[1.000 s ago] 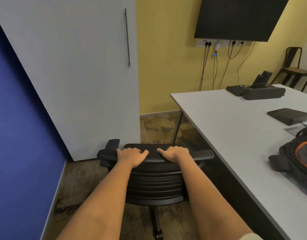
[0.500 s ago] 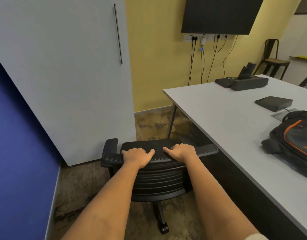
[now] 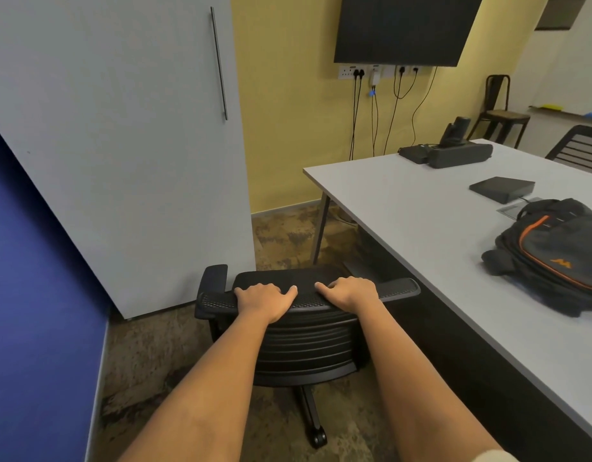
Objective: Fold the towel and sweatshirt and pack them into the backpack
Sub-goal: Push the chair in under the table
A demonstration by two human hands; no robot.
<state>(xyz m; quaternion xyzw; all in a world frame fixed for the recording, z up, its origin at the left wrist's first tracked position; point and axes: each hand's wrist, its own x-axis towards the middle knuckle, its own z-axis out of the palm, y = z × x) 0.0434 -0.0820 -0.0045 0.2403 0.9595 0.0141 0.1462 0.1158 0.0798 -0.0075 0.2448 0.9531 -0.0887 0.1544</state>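
Head view:
Left hand [image 3: 263, 300]: closed over the top edge of the chair [image 3: 308, 331] back, fingers curled forward.
Right hand [image 3: 349, 293]: gripping the same edge, just beside the left hand, thumbs apart.
Chair: black, at 6 o'clock, on the floor beside the table [image 3: 421, 228].
Backpack [image 3: 555, 255]: black with orange trim, lying on the table at 3 o'clock, well apart from both hands.
Towel, sweatshirt: cannot tell where.
Box [image 3: 501, 189]: on the table, near the backpack, towards 2 o'clock.
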